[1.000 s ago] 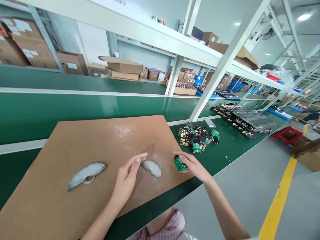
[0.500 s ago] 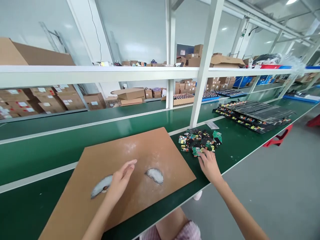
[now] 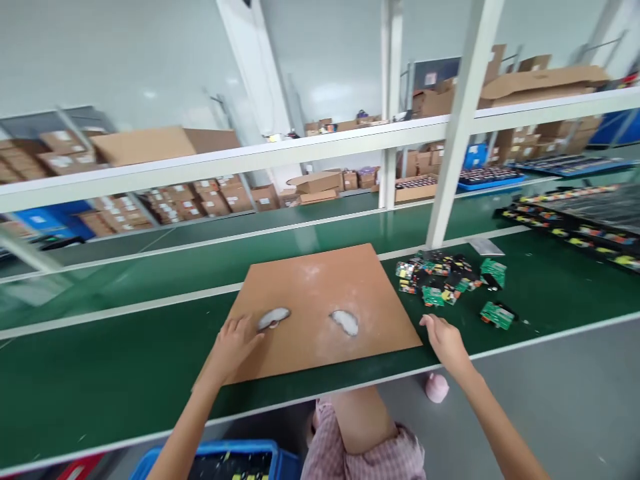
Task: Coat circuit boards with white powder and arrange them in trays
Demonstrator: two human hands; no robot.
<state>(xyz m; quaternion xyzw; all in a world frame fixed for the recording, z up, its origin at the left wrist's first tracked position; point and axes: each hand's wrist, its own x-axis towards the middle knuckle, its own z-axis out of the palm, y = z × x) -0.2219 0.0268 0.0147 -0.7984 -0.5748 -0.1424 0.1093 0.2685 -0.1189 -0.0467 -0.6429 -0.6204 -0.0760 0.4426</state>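
Observation:
A brown cardboard sheet [image 3: 310, 353] with two whitish worn patches lies flat on the green bench. My left hand [image 3: 234, 345] is at its left edge, fingers spread, with nothing visible in it. Beside the sheet's near right corner is my right hand [image 3: 447, 340], its fingers curled together. Whether those fingers hold anything, or touch the sheet, I cannot tell. Just beyond my right hand is a loose pile of small circuit boards [image 3: 433, 296], green and black with yellow parts. Another green circuit board [image 3: 498, 315] lies apart from the pile, to its right.
A white post [image 3: 457, 133] rises behind the pile and supports a long shelf [image 3: 300, 152] with cartons. Stacked black trays of boards [image 3: 575, 233] lie at the right. A flat silvery packet [image 3: 487, 247] is behind the pile. Below the bench's front edge stands a blue crate [image 3: 285, 463].
The view has turned left and down. My left hand has moved to the sheet's left edge. My right hand has drawn back from the pile; a board now lies apart on its right.

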